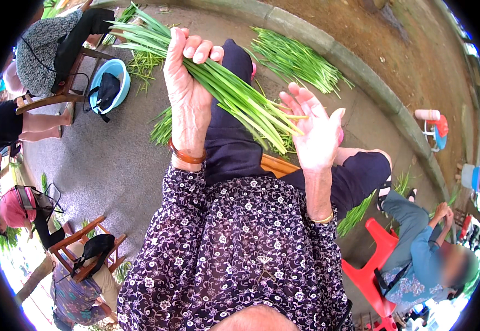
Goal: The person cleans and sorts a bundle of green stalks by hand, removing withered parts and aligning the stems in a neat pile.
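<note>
My left hand (187, 102) is wrapped round a bunch of garlic chives (232, 91), held slantwise above my lap. The green leaf tips fan out past my fist at the upper left, and the pale stem ends point down to the right. Beside those stem ends is my right hand (318, 135), palm turned up and fingers spread, holding nothing. The stem ends overlap its fingertips in the picture; whether they touch I cannot tell. Under the bunch, partly hidden by my legs, more chives (163, 127) lie on the ground.
A large pile of chives (298, 58) lies along the curved kerb (361, 83). To the left, a light blue basin (125, 83) holds a black bag, near a wooden chair (52, 102). A red plastic stool (380, 243) and a seated person (422, 265) are at lower right.
</note>
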A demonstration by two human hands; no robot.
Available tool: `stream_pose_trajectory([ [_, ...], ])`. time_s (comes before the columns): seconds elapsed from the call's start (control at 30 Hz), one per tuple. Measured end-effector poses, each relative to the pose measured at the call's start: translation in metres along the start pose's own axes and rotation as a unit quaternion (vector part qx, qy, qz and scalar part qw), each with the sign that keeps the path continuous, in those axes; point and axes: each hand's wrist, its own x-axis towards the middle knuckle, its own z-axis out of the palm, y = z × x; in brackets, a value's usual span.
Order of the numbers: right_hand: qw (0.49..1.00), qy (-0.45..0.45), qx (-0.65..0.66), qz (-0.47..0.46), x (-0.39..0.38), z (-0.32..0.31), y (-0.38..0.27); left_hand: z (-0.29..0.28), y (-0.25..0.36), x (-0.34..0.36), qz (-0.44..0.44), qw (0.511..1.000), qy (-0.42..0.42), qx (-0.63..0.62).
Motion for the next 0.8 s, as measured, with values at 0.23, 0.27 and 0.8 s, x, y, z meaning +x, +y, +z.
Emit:
stream_pose_trajectory([
  [0.23,0.997,-0.007,-0.078,0.028,-0.005,0.003,0.006,0.016,-0.009,0.0,0.027,0.999,0.024,0.022],
  [0.27,0.992,-0.023,-0.123,0.031,-0.004,0.0,0.005,0.012,-0.008,0.001,0.017,0.999,-0.004,0.03],
  [0.8,0.65,-0.068,-0.687,-0.317,-0.015,0.02,-0.042,0.004,-0.005,0.007,0.04,0.999,0.036,0.007],
])
